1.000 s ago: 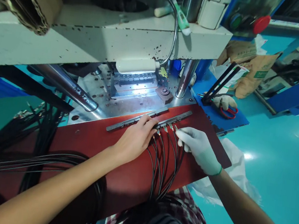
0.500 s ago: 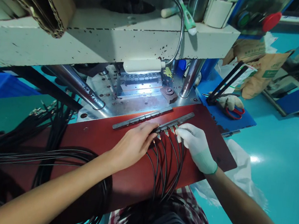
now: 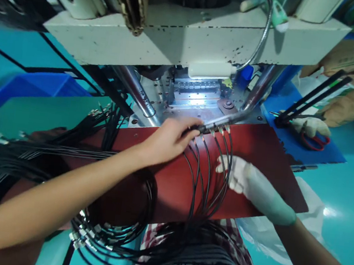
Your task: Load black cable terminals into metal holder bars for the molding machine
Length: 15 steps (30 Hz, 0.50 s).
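My left hand (image 3: 176, 139), bare, pinches the left end of a dark metal strip (image 3: 211, 129) at the far edge of the red board (image 3: 260, 160). Several black cables (image 3: 209, 171) with small metal connectors hang from that strip and curve down towards my lap. My right hand (image 3: 239, 176), in a white glove, is below the strip beside the cables, its fingers apart and slightly bent. Some cables cross in front of its fingertips. Motion blur hides whether the second strip lies against the held one.
A press with a lit metal mould (image 3: 196, 92) stands ahead, between steel posts (image 3: 139, 93) and under a white beam (image 3: 174, 48). Cable bundles (image 3: 16, 155) lie at left. On the right, a blue shelf (image 3: 319, 154) holds red-handled scissors (image 3: 314, 143) and a glove.
My left hand has moved the strip with its cables forward, towards the press. My right hand has left the connectors and dropped back beside the cables. The view has shifted left.
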Each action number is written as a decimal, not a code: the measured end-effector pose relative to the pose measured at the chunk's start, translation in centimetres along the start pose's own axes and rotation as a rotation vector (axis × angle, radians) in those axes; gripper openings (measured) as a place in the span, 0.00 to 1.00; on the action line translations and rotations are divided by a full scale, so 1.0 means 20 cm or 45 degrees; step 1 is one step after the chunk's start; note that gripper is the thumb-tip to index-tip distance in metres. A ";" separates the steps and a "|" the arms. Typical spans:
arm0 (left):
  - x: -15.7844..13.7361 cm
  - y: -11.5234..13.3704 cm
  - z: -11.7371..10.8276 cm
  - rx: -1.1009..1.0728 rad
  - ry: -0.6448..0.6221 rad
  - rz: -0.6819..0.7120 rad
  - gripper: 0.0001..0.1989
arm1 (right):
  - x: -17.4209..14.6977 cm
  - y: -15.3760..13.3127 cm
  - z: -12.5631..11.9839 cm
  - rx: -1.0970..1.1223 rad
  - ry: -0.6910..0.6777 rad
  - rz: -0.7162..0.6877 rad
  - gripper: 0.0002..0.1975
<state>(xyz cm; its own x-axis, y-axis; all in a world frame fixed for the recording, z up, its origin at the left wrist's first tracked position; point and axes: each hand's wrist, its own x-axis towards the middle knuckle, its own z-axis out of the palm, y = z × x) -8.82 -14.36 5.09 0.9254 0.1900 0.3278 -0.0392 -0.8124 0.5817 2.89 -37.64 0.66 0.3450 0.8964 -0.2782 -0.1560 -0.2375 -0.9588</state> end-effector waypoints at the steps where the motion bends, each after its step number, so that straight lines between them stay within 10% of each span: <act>1: 0.03 -0.02 -0.04 -0.015 0.024 -0.037 0.16 | -0.03 0.03 0.04 0.115 -0.230 0.089 0.41; 4: 0.10 -0.10 -0.11 -0.059 0.055 -0.097 0.17 | -0.09 0.10 0.25 0.295 -0.765 0.294 0.52; 9: 0.14 -0.17 -0.08 0.074 -0.017 0.013 0.16 | -0.08 0.10 0.55 0.425 -0.779 0.236 0.26; 15: 0.26 -0.32 -0.04 0.301 -0.071 0.097 0.18 | 0.12 -0.15 0.48 0.542 -0.898 0.118 0.21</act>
<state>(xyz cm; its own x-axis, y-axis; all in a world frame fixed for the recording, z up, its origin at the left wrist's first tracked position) -3.96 -7.74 3.64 0.9429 0.0978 0.3185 -0.0266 -0.9308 0.3645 -4.79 -31.16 3.39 -0.3261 0.9381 -0.1171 -0.5414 -0.2868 -0.7903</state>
